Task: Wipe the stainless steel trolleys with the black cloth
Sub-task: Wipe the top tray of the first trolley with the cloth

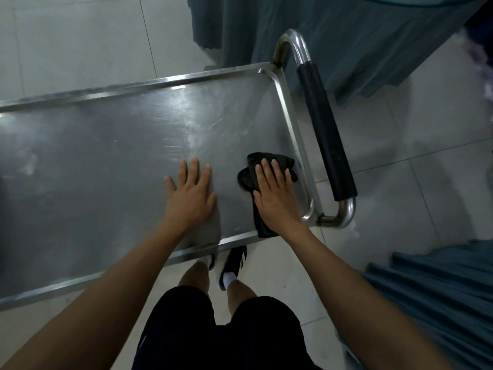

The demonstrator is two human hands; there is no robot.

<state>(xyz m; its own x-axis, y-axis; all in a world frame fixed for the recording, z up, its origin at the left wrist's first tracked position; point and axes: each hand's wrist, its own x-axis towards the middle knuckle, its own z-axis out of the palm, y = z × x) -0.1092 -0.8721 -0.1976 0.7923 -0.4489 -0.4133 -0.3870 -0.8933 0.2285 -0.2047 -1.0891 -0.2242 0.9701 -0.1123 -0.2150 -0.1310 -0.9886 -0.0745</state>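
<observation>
A stainless steel trolley (pixel 106 161) with a flat, scratched top and a raised rim fills the left and middle of the head view. The black cloth (pixel 250 172) lies crumpled on the top near its right end. My right hand (pixel 274 193) presses flat on the cloth with straight fingers, the cloth showing past the fingertips and along the thumb side. My left hand (pixel 192 190) rests flat on the bare steel just left of the cloth, fingers spread and straight.
The trolley's push handle (pixel 324 129), a steel tube with a black grip, runs along the right end. Teal drapes hang at the back (pixel 346 36) and at the lower right (pixel 440 289). Grey tiled floor surrounds the trolley. My legs and shoes stand at the near rim.
</observation>
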